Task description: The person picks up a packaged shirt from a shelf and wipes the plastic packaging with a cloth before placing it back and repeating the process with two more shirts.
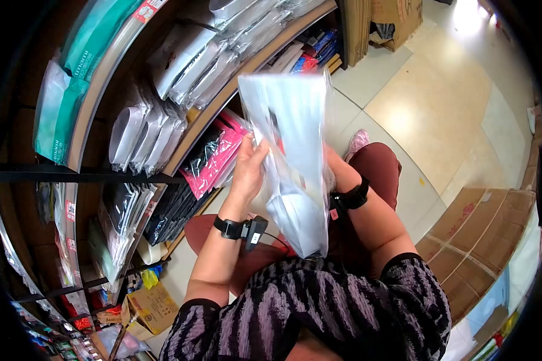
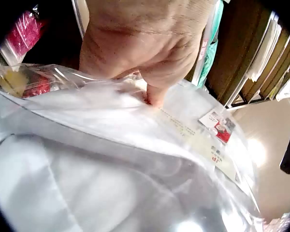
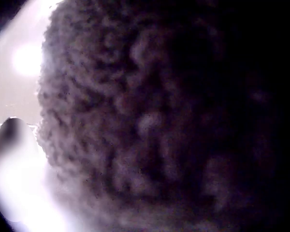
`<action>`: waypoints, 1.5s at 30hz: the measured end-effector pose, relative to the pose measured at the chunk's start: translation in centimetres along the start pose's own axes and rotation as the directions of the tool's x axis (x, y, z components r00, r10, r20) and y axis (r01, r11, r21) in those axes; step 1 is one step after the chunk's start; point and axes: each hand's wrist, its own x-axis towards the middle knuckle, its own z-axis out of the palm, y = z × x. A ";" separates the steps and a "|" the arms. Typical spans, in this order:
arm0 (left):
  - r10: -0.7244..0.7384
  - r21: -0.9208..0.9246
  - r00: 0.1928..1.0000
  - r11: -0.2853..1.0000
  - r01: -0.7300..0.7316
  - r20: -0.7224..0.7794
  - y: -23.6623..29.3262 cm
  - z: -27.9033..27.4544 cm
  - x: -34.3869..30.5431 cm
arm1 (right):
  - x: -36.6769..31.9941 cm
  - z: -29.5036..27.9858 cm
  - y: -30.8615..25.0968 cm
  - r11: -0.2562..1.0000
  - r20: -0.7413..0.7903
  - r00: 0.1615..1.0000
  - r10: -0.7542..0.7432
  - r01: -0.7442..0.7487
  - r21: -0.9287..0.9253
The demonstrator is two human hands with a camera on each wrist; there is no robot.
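A white folded garment, likely a shirt, in a clear plastic bag (image 1: 301, 132) is held up in front of the person's torso in the head view. My left hand (image 1: 251, 165) grips the bag's left edge, thumb on the near face. In the left wrist view that hand (image 2: 145, 43) meets the crinkled plastic, near a printed label (image 2: 216, 126) on the bag. At the bag's right edge is my right hand (image 1: 343, 173), its fingers hidden behind the package. Dark fuzzy material (image 3: 121, 111) fills most of the right wrist view and blocks that hand.
Shelves on the left hold bagged white garments (image 1: 147, 135), green packages (image 1: 72, 78) and a pink packet (image 1: 214, 156). A large cardboard box (image 1: 476, 240) stands to the right, a small open carton (image 1: 153, 310) at lower left. Tiled floor (image 1: 427, 102) extends ahead.
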 end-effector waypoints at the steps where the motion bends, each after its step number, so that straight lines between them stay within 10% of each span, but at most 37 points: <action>1: -0.010 -0.057 0.999 0.998 0.008 -0.037 0.3 0.4 0.4 | 0.1 0.1 0.6 0.996 -0.004 0.998 0.055 -0.055 0.075; 19: -0.008 -0.272 0.994 0.962 -0.023 -0.112 2.2 -0.1 2.9 | 1.0 0.6 8.0 0.877 0.101 0.957 0.273 -0.291 0.383; 26: -0.006 0.140 0.998 0.990 0.014 -0.061 5.8 0.1 -4.3 | 0.1 -1.3 3.8 0.989 -0.345 0.938 -0.032 0.079 0.124; 31: 0.124 -0.185 0.991 0.974 -0.130 -0.040 6.5 0.5 -4.7 | -0.2 -3.6 2.1 0.969 -0.517 0.825 -0.227 0.245 -0.034; 34: 0.226 0.263 0.974 0.940 -0.219 0.002 5.5 0.9 -5.0 | -0.2 -4.2 2.7 0.969 -0.578 0.796 -0.180 0.245 0.034; 41: 0.307 0.251 0.951 0.923 -0.293 -0.017 4.7 2.5 -4.6 | -0.4 -6.4 1.7 0.942 -0.692 0.721 -0.027 0.250 0.224; 45: 0.287 0.426 0.951 0.851 -0.307 0.112 4.5 3.0 -4.6 | -1.7 -4.3 -0.9 0.941 -0.587 0.760 -0.280 0.338 -0.012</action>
